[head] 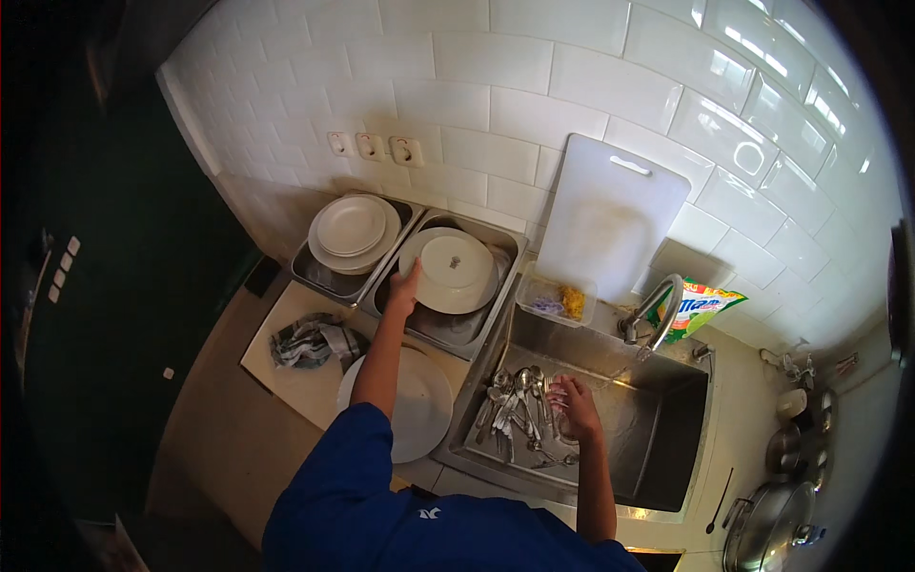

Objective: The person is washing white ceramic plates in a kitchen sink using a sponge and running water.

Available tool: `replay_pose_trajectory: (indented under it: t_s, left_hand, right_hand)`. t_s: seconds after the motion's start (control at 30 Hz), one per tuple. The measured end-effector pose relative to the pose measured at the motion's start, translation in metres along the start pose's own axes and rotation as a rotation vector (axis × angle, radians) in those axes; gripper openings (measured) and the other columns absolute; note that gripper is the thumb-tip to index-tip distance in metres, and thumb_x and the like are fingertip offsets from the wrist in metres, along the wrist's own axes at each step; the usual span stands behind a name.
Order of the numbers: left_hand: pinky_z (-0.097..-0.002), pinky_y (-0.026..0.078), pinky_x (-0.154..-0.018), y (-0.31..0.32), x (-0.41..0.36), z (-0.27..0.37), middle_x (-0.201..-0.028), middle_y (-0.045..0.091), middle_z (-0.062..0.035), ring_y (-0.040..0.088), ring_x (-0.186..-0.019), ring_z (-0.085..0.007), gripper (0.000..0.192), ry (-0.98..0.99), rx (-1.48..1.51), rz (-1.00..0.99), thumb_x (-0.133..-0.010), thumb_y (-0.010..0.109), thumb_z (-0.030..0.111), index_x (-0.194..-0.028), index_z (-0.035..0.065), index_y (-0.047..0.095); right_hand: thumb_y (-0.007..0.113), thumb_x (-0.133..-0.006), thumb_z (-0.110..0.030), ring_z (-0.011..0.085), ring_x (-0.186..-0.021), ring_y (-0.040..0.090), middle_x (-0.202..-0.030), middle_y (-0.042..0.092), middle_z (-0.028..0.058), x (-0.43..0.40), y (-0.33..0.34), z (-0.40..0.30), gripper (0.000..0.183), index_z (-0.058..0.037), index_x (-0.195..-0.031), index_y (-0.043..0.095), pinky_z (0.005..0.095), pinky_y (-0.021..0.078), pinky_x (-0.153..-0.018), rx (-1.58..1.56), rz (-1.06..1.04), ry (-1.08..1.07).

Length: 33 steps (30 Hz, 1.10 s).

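My left hand (405,289) grips the rim of a white plate (465,300), thumb on top. The plate lies face down in the right-hand steel pan (437,330), with a small printed mark on its base. In the steel sink (629,429), my right hand (577,409) is over the right side of a heap of spoons and forks (509,402). Its fingers are curled beside a clear rounded thing, perhaps glass; whether they hold it is unclear. From the curved faucet (672,307), water seems to run behind that hand.
More white plates (350,225) are stacked in the left steel pan (304,266). A large white plate (422,400) and a crumpled cloth (314,342) lie on the counter. Behind the sink are a plastic tub (525,289), a detergent pouch (704,307) and a white cutting board (607,214). A lidded pot (772,525) stands right.
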<state>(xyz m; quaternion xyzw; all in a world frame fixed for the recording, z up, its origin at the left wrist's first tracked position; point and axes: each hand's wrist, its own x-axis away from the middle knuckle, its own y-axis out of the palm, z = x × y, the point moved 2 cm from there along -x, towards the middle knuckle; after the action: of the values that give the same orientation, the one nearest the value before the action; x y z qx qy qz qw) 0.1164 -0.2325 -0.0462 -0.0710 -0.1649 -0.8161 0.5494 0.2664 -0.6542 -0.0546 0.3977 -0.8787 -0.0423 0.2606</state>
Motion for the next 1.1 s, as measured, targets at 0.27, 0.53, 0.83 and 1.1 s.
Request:
replay_pose_trajectory:
  t_s: [0.27,0.53,0.83,1.1]
  left_hand:
    - [-0.0348,0.041,-0.092,0.021,0.022,0.018,-0.12,0.055,-0.0163,0.053,-0.109,-0.0263,0.061,0.284,-0.208,0.267,-0.086,0.059,0.042,-0.125,-0.0028,0.047]
    - [-0.0356,0.039,-0.095,0.014,0.013,0.024,-0.125,0.051,-0.0193,0.05,-0.115,-0.0297,0.062,0.288,-0.32,0.353,-0.086,0.057,0.043,-0.126,-0.003,0.047]
    - [-0.0389,0.04,-0.094,0.006,-0.014,0.021,-0.124,0.051,-0.0219,0.05,-0.115,-0.0325,0.067,0.408,-0.329,0.269,-0.083,0.059,0.047,-0.124,-0.0044,0.048]
    - [-0.0428,0.05,-0.078,0.014,-0.004,0.019,-0.109,0.058,-0.0245,0.059,-0.098,-0.0338,0.081,0.071,-0.594,0.365,-0.075,0.061,0.06,-0.112,-0.0111,0.053]
  right_hand:
    - [0.053,-0.091,-0.034,0.0131,-0.078,0.059,-0.09,0.06,0.0025,0.0,-0.005,0.01,0.025,-0.0103,-0.101,0.055,0.0266,0.0457,-0.067,0.029,0.031,0.019]
    - [0.053,-0.092,-0.03,0.013,-0.076,0.059,-0.091,0.06,0.0039,0.001,-0.009,0.018,0.026,-0.0069,-0.103,0.054,0.026,0.0447,-0.064,-0.005,0.02,0.028]
    - [0.053,-0.092,-0.029,0.0128,-0.074,0.058,-0.088,0.059,0.0033,0.002,-0.007,0.027,0.024,-0.0064,-0.1,0.053,0.0249,0.0441,-0.061,-0.012,0.024,0.03]
    - [0.054,-0.091,-0.033,0.012,-0.072,0.058,-0.087,0.059,0.0046,-0.011,-0.017,0.024,0.03,-0.0051,-0.103,0.053,0.0239,0.0439,-0.059,0.02,0.039,-0.038]
